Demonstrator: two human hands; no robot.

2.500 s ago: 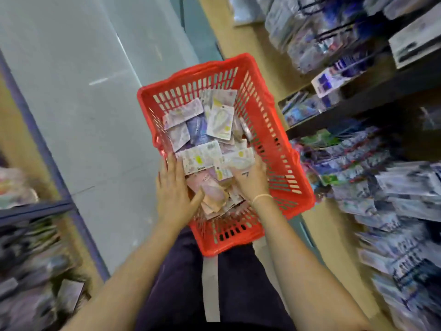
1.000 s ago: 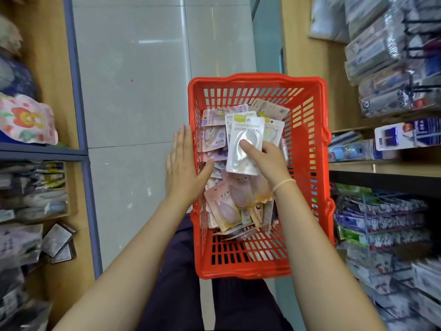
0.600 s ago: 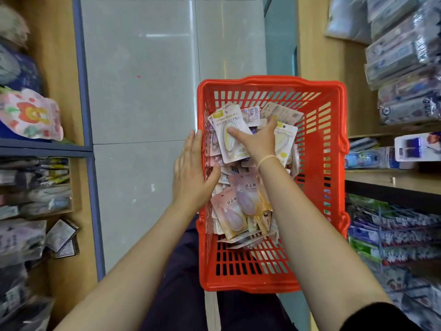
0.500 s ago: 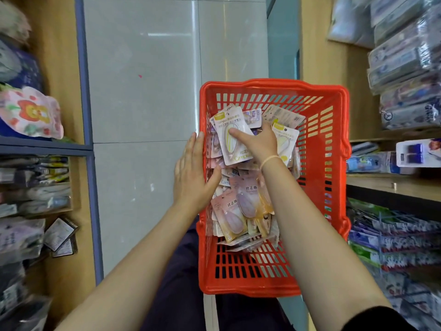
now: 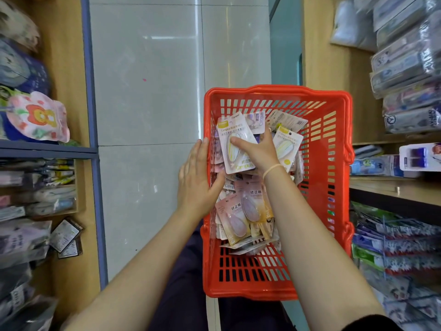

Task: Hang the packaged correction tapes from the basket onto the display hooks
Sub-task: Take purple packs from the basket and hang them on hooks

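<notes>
Right hand pinches a white pack above the heap in the basket; left hand, fingers straight, steadies the rim. Best lift it clear by its top, hang-hole free for the hooks.

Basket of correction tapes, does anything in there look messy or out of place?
Only the jumble: the packs in the red basket lie heaped at all angles, some face down. The right hand holds a white pack; the left hand rests on the rim. Nothing spilled.
</notes>
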